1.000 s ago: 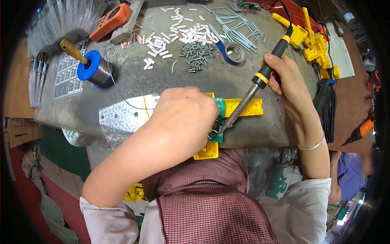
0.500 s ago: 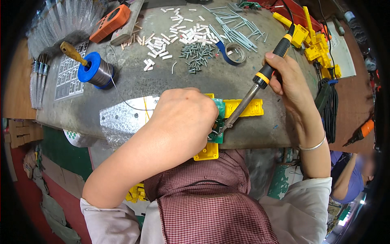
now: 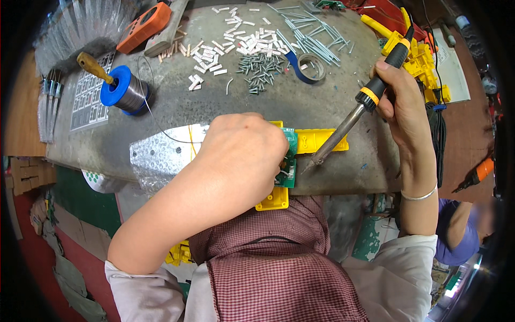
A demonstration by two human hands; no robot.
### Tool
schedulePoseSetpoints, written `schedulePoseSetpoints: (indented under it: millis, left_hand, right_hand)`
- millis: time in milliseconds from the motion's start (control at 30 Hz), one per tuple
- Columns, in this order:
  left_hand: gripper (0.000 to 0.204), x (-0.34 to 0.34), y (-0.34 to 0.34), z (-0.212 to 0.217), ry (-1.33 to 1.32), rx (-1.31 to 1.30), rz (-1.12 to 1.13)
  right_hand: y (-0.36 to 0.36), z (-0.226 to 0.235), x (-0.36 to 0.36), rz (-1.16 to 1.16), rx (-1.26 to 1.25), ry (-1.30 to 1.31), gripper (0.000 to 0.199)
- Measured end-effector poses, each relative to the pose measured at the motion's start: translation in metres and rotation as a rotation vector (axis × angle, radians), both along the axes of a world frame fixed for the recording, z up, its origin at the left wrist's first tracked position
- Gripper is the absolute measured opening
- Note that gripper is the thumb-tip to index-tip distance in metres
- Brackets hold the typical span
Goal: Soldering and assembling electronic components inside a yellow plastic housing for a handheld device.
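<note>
Person at a workbench, soldering iron held just off a green circuit board

Seen from above, a person's left hand (image 3: 244,147) covers part of a green circuit board (image 3: 292,163) beside a yellow casing (image 3: 273,199), at the bench's (image 3: 348,180) front edge. Its fingers are curled out of sight, so their grip cannot be told. Solder wire (image 3: 160,127) runs from a blue spool (image 3: 122,88), at far left, and disappears behind that hand.

The right hand (image 3: 399,99) wraps its fingers around the handle of a soldering iron (image 3: 348,122), its tip slanting down just beside the board's right edge, apparently not touching it.

The step looks like soldering, between contacts. The next move probably calls for a steady board and a tip brought precisely onto a joint, away from the left fingers.

The casing's near end reaches past the bench edge. A yellow strip-like part (image 3: 322,140) lies behind the tip, limiting movement that way; bare benchtop to the right offers more room. Screws (image 3: 260,70) lie well beyond.
</note>
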State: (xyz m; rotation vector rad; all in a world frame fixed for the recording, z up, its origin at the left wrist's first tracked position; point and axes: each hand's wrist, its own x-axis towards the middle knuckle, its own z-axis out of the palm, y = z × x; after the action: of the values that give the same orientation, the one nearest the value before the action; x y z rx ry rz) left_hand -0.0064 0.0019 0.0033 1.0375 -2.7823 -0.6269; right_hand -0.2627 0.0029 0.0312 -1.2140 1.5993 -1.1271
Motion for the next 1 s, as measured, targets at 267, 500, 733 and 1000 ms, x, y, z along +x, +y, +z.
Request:
schedulePoseSetpoints:
  millis: [267, 500, 733, 1000]
  left_hand:
    - [0.009, 0.001, -0.001, -0.001, 0.038, 0.018, -0.003]
    - [0.010, 0.003, 0.000, 0.000, 0.063, 0.040, 0.034]
    - [0.009, 0.003, -0.001, -0.004, 0.087, 0.032, 0.011]
    - [0.009, 0.003, -0.001, -0.005, 0.099, 0.033, 0.017]
  right_hand:
    - [0.011, -0.001, 0.019, 0.029, -0.004, 0.022, 0.026]
    - [0.007, -0.012, 0.011, 0.016, 0.004, 0.007, 0.025]
    - [0.002, -0.021, 0.004, 0.063, 0.073, 0.003, 0.024]
    - [0.000, -0.021, 0.013, 0.017, 0.080, 0.036, 0.035]
